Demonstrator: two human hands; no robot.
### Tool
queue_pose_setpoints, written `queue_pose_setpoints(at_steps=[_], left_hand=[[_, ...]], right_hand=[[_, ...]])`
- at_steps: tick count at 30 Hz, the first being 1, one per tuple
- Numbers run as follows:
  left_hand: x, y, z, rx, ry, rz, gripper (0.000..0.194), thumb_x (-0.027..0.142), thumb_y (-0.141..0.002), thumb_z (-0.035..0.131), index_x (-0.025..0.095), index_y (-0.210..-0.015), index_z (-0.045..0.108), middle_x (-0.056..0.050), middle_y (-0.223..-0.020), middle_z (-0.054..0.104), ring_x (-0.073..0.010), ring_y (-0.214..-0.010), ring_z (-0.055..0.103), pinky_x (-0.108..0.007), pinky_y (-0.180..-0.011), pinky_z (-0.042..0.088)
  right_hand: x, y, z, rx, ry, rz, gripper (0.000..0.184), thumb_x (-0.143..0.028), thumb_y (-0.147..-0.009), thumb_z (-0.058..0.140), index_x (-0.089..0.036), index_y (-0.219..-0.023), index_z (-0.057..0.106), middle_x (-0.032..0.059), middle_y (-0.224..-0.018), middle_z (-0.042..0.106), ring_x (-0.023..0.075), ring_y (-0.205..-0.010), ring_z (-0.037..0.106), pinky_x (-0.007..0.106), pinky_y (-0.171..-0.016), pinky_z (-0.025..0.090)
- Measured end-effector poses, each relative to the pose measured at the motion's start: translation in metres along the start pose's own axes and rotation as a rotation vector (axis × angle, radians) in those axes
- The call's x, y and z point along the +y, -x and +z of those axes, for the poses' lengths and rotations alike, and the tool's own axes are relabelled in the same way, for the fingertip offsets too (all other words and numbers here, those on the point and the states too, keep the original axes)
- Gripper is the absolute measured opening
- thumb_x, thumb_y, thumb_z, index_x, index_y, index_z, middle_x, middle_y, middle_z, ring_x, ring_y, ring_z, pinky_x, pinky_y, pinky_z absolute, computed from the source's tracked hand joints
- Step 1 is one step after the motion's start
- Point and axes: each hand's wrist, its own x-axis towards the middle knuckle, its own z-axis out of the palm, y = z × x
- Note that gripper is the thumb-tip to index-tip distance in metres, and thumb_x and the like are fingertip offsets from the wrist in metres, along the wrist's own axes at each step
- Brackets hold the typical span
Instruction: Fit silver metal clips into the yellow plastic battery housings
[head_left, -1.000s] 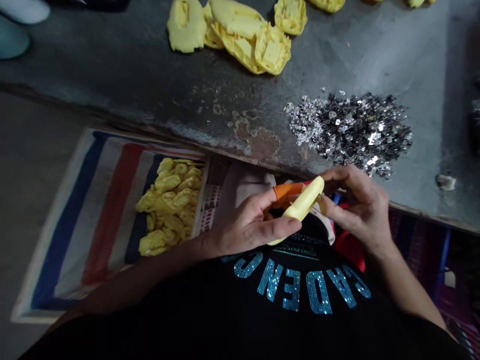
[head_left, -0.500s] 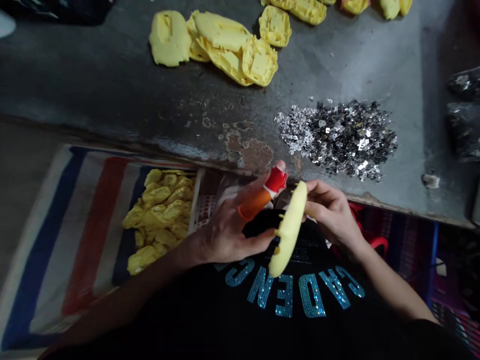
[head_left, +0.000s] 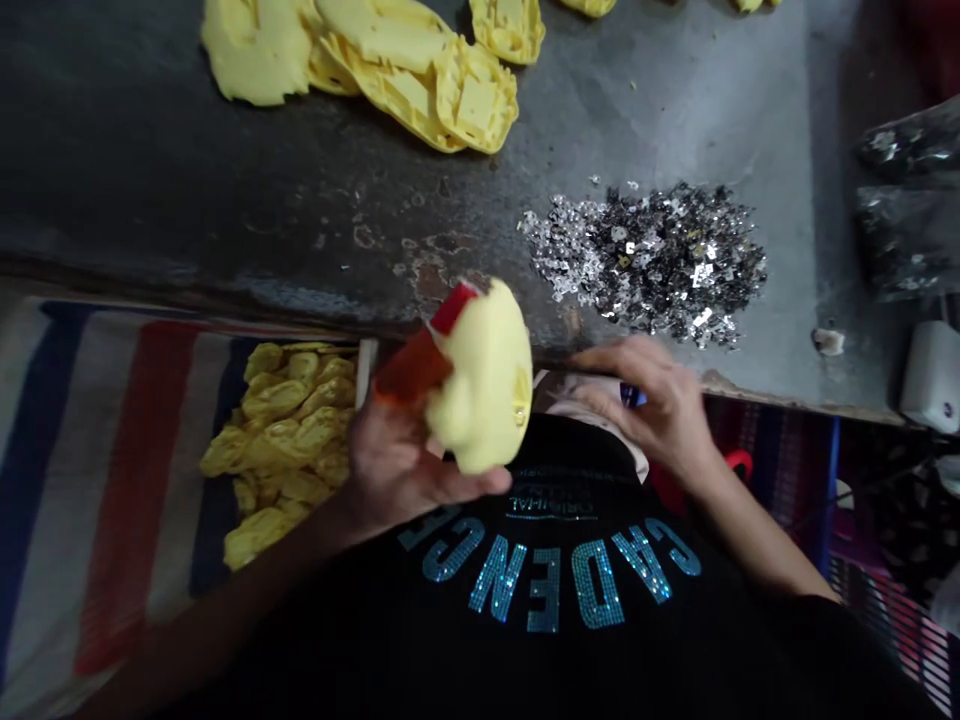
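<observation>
My left hand grips a yellow plastic shell, thumb along its near edge and other fingers behind it. Orange and red tape wraps one finger of that hand. A small slot with something shiny shows near the shell's right edge. My right hand is apart from the shell, by the table's front edge, fingers stretched out with nothing visible in them. Beyond it on the table lies a heap of small shiny metal pieces. Several more yellow shells lie at the back left of the table.
Below the table at left, a box holds a pile of yellow shells, beside a striped sheet. Clear bags of metal pieces lie at the right, with a white device at the corner. The table edge runs just ahead of my hands.
My right hand has let go of the yellow shell and moved off it. My left hand now holds the shell, turned to show its broad outer face, farther left. The view has shifted slightly.
</observation>
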Motion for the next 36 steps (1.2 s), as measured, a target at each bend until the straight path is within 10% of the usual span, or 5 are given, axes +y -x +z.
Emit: queue_pose_setpoints(at_steps=[4,9,23,36], left_hand=[[0.002,-0.020,0.024,0.112,0.036,0.296,0.086,0.080,-0.080,0.102,0.039,-0.153,0.079,-0.005,-0.154,0.084,-0.0371,-0.142,0.077,-0.040,-0.098,0.073],[0.001,-0.031,0.037,0.021,0.072,0.172,0.079,0.091,-0.094,0.082,0.027,-0.139,0.089,-0.008,-0.133,0.092,-0.0206,-0.087,0.085,-0.019,-0.051,0.056],[-0.003,-0.030,0.048,-0.056,0.125,0.092,0.069,0.079,-0.103,0.081,0.022,-0.142,0.089,-0.011,-0.131,0.093,-0.0220,-0.085,0.086,-0.021,-0.049,0.058],[-0.009,-0.030,0.043,-0.227,0.213,-0.135,0.090,0.076,-0.103,0.083,0.019,-0.170,0.062,-0.021,-0.136,0.089,-0.0301,-0.093,0.092,-0.023,-0.047,0.062]], right_hand=[[0.036,0.004,-0.039,0.252,0.780,-0.100,0.010,-0.031,-0.111,0.080,-0.034,-0.120,0.085,0.0057,-0.126,0.088,0.0321,-0.117,0.072,0.054,-0.100,0.051],[0.059,0.013,-0.062,0.305,0.884,-0.115,0.006,-0.031,-0.112,0.077,-0.033,-0.115,0.082,0.0060,-0.121,0.087,0.0336,-0.113,0.070,0.051,-0.091,0.045],[0.052,-0.020,-0.037,0.196,0.805,-0.074,0.014,-0.037,-0.118,0.068,-0.031,-0.113,0.079,0.0077,-0.117,0.081,0.0343,-0.114,0.064,0.053,-0.097,0.044],[0.040,0.007,-0.037,0.087,0.715,-0.154,0.010,-0.029,-0.114,0.069,-0.029,-0.110,0.078,0.0044,-0.098,0.077,0.0297,-0.100,0.067,0.047,-0.087,0.044]])
